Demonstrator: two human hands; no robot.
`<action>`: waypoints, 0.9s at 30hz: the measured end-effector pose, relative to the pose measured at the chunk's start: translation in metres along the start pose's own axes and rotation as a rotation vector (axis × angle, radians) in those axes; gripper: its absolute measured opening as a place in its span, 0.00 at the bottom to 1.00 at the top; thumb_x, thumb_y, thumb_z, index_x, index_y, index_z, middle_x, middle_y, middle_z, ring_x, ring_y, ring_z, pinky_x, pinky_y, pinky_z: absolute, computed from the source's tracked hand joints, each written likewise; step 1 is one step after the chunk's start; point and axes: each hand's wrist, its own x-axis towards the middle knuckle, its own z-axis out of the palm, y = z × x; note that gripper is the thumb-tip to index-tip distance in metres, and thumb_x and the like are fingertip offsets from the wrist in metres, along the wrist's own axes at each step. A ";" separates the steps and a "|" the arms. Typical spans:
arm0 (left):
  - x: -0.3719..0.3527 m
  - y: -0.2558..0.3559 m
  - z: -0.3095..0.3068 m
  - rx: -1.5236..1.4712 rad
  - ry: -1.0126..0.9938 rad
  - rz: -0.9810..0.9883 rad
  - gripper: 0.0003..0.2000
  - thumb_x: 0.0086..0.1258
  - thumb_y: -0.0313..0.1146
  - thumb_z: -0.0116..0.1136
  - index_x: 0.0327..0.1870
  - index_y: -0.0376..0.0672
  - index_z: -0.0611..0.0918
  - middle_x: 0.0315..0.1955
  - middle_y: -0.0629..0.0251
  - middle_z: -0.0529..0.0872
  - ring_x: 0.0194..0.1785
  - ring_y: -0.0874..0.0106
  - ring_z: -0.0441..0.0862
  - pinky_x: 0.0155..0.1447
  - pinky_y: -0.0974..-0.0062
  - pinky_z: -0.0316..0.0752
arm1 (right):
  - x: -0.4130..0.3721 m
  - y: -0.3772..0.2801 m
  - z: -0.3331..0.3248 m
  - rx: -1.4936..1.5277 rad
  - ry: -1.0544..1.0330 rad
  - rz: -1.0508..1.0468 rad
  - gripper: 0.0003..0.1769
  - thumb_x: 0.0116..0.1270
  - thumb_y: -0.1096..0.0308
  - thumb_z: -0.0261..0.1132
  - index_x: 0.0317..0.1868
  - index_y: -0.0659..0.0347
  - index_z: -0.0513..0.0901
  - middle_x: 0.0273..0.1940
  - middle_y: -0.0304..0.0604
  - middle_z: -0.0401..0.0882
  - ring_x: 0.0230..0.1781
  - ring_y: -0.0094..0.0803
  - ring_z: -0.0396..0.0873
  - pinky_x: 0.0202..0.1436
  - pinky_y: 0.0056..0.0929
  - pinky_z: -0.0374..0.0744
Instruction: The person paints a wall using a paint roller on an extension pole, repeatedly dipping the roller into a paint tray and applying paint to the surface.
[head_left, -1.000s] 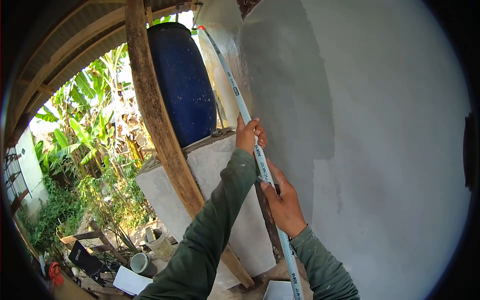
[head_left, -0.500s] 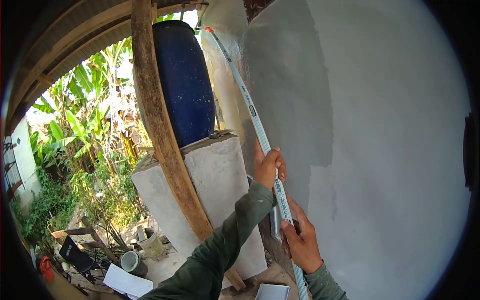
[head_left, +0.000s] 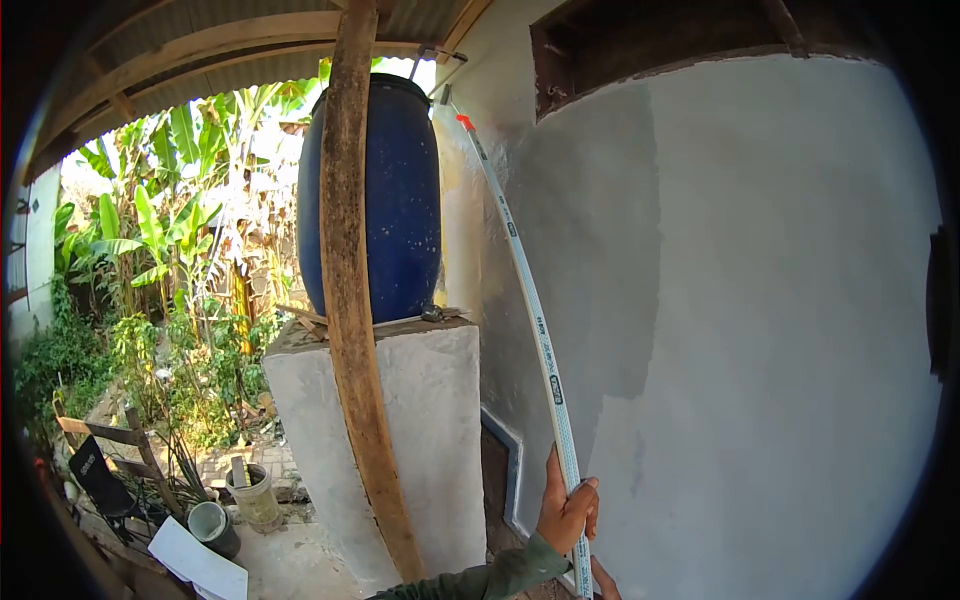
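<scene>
A long pale-blue and white printed pole (head_left: 540,340) slants from the lower middle up to the wall's far corner. Red wrapping (head_left: 465,122) marks its upper end, where a bent wire frame like a paint roller's (head_left: 440,62) is fixed; the roller itself is hard to make out. My left hand (head_left: 567,510) is closed around the pole's lower part. Below it, my right hand (head_left: 604,580) shows only in part at the bottom edge, beside the pole, its grip mostly hidden. The wall (head_left: 760,300) bears a darker grey patch (head_left: 590,230) along its left side.
A blue barrel (head_left: 400,200) stands on a plastered block (head_left: 430,430), behind a wooden post (head_left: 348,250). Buckets (head_left: 255,500), a white sheet (head_left: 200,560) and a chair (head_left: 105,470) are at lower left. A dark-framed opening (head_left: 680,40) tops the wall.
My view has tilted upward and turned. Both hands and the pole sit lower in view, with the right hand now mostly out of frame. The wire frame and wall opening show more fully.
</scene>
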 end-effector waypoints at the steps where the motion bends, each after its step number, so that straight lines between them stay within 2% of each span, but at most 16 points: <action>1: -0.009 0.000 0.000 -0.001 -0.009 -0.010 0.38 0.72 0.25 0.43 0.76 0.49 0.35 0.18 0.71 0.66 0.11 0.81 0.64 0.14 0.78 0.66 | -0.008 0.006 0.000 -0.010 -0.003 0.085 0.31 0.74 0.60 0.57 0.73 0.61 0.61 0.22 0.29 0.68 0.15 0.15 0.60 0.18 0.18 0.60; 5: -0.030 -0.004 -0.009 -0.013 0.011 -0.031 0.38 0.71 0.24 0.43 0.77 0.49 0.36 0.18 0.70 0.67 0.12 0.81 0.63 0.14 0.78 0.65 | -0.023 0.031 0.002 -0.124 -0.052 0.187 0.31 0.75 0.56 0.57 0.72 0.61 0.62 0.21 0.29 0.67 0.16 0.16 0.61 0.18 0.18 0.61; 7: -0.026 -0.003 -0.017 -0.009 0.014 -0.031 0.38 0.71 0.24 0.44 0.77 0.50 0.37 0.19 0.70 0.67 0.12 0.81 0.63 0.14 0.78 0.65 | -0.019 0.017 0.018 -0.128 0.007 -0.008 0.31 0.75 0.56 0.56 0.72 0.61 0.63 0.20 0.30 0.67 0.15 0.17 0.61 0.18 0.20 0.61; 9: -0.016 -0.001 -0.028 -0.003 0.019 -0.036 0.38 0.71 0.24 0.44 0.77 0.52 0.37 0.19 0.70 0.67 0.12 0.81 0.63 0.14 0.78 0.65 | -0.002 0.035 0.024 -0.152 0.019 -0.023 0.30 0.75 0.56 0.56 0.72 0.61 0.63 0.20 0.31 0.68 0.15 0.17 0.62 0.18 0.20 0.61; 11: 0.004 0.006 -0.042 0.028 -0.004 0.022 0.38 0.71 0.25 0.45 0.77 0.54 0.38 0.19 0.70 0.67 0.12 0.81 0.63 0.14 0.79 0.65 | 0.019 0.042 0.033 -0.116 0.002 0.054 0.30 0.75 0.57 0.56 0.71 0.61 0.63 0.21 0.32 0.69 0.15 0.18 0.62 0.18 0.21 0.62; 12: 0.016 0.007 -0.050 0.040 0.002 0.033 0.37 0.72 0.26 0.46 0.77 0.54 0.41 0.19 0.71 0.67 0.12 0.81 0.64 0.15 0.79 0.65 | 0.032 0.041 0.038 -0.114 0.001 0.057 0.30 0.75 0.57 0.56 0.71 0.61 0.63 0.21 0.32 0.69 0.15 0.18 0.62 0.18 0.21 0.62; 14: 0.043 0.011 -0.067 0.027 0.009 0.037 0.36 0.72 0.26 0.46 0.76 0.53 0.42 0.19 0.71 0.67 0.13 0.81 0.65 0.15 0.79 0.65 | 0.065 0.026 0.051 -0.066 -0.037 -0.157 0.30 0.75 0.58 0.56 0.72 0.61 0.62 0.22 0.32 0.70 0.15 0.18 0.62 0.18 0.20 0.63; 15: 0.057 0.014 -0.074 0.010 0.014 0.046 0.35 0.72 0.26 0.46 0.76 0.53 0.44 0.18 0.72 0.67 0.13 0.81 0.65 0.15 0.79 0.65 | 0.088 0.035 0.057 -0.062 -0.035 -0.156 0.30 0.75 0.58 0.56 0.72 0.61 0.62 0.22 0.32 0.70 0.15 0.18 0.62 0.18 0.20 0.63; 17: 0.087 0.020 -0.087 0.030 0.019 0.067 0.34 0.72 0.27 0.46 0.75 0.53 0.46 0.18 0.72 0.67 0.13 0.80 0.66 0.15 0.79 0.66 | 0.132 0.052 0.069 -0.332 0.162 -0.826 0.30 0.74 0.60 0.56 0.72 0.60 0.63 0.25 0.33 0.73 0.14 0.17 0.61 0.17 0.20 0.62; 18: 0.100 0.025 -0.092 0.034 0.020 0.066 0.34 0.72 0.27 0.46 0.75 0.53 0.46 0.18 0.72 0.67 0.13 0.80 0.66 0.15 0.79 0.66 | 0.142 0.046 0.073 -0.327 0.162 -0.825 0.30 0.74 0.60 0.56 0.72 0.60 0.63 0.25 0.33 0.73 0.14 0.17 0.61 0.17 0.20 0.62; 20: 0.127 0.037 -0.101 0.075 0.010 0.084 0.34 0.71 0.28 0.46 0.75 0.53 0.47 0.18 0.72 0.67 0.13 0.80 0.67 0.15 0.79 0.66 | 0.165 0.026 0.082 0.017 -0.058 -0.305 0.30 0.72 0.73 0.53 0.74 0.60 0.59 0.20 0.33 0.69 0.13 0.17 0.63 0.16 0.20 0.65; 23: 0.165 0.050 -0.115 0.078 0.047 0.105 0.34 0.71 0.27 0.47 0.75 0.55 0.48 0.18 0.70 0.65 0.11 0.79 0.65 0.13 0.78 0.64 | 0.187 -0.014 0.098 0.096 -0.074 -0.213 0.29 0.73 0.73 0.54 0.74 0.56 0.61 0.21 0.32 0.69 0.13 0.16 0.63 0.16 0.20 0.64; 27: 0.204 0.068 -0.134 0.086 0.057 0.113 0.34 0.70 0.27 0.48 0.75 0.57 0.49 0.17 0.70 0.65 0.11 0.78 0.65 0.12 0.78 0.62 | 0.220 -0.033 0.116 0.086 -0.072 -0.208 0.29 0.74 0.71 0.54 0.74 0.54 0.61 0.21 0.31 0.68 0.13 0.16 0.62 0.16 0.20 0.64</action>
